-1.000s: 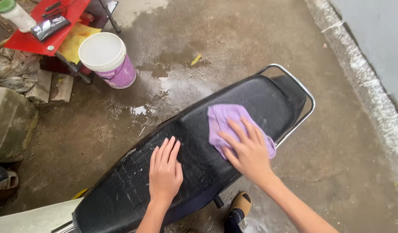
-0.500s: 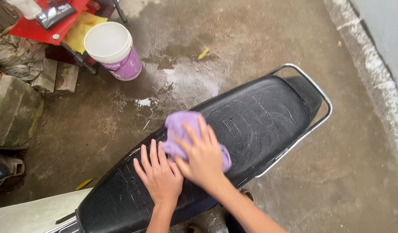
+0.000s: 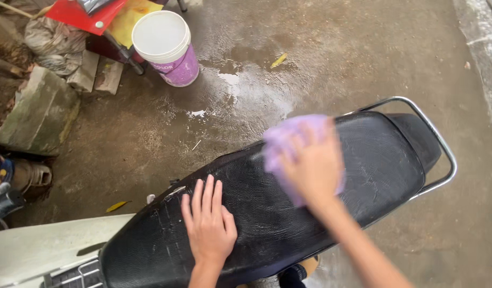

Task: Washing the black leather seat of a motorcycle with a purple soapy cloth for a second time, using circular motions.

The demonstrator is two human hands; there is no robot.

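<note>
1. Change vs the earlier frames: right hand with the purple cloth went from the seat's tail end in toward the left hand, and now sits mid-seat again. Left hand hasn't shifted from its spot on the seat. The right hand shows motion blur.
2. Grip state: right hand is spread flat, palm down, pinning the cloth to the black scooter seat; no pinch, fingers splayed over the cloth. Left hand is open and flat, fingers together, holding nothing, just bracing on the seat.
3. Cloth location: under the right palm, on the seat's upper middle. Its edges stick out beyond the fingertips and on the left-hand side.
4. Doing the step well, my read: keep the palm centred on the cloth so it doesn't bunch up, apply even pressure, overlap the strokes, and keep the left hand planted so the seat stays steady. Faint streaks show on the seat beyond the right hand toward the tail.
5. Outward from the grip: chrome grab rail wraps the tail end beyond the right hand. White and purple bucket stands well beyond both hands on wet concrete.
6. Counts: 2 hands, 1 cloth, 1 seat, 1 rail, 1 bucket, 2 yellow leaves on the ground.
</note>
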